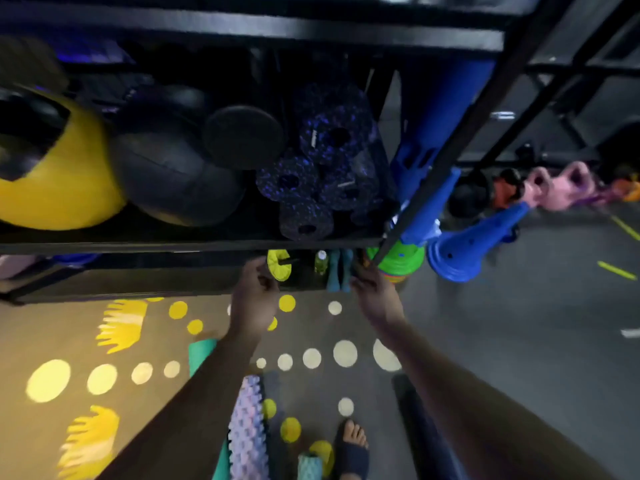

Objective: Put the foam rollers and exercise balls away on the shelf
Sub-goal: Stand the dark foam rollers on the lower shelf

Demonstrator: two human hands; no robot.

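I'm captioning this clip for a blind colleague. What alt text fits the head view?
Two bare hands, left hand and right hand, reach toward the low tier of a black shelf holding speckled foam rollers and exercise balls. More rollers, including a bumpy pastel roller, lie on the floor below.

No legible text, number or brand is shown. A pale label on one speckled foam roller (337, 135) is too blurred to be read.
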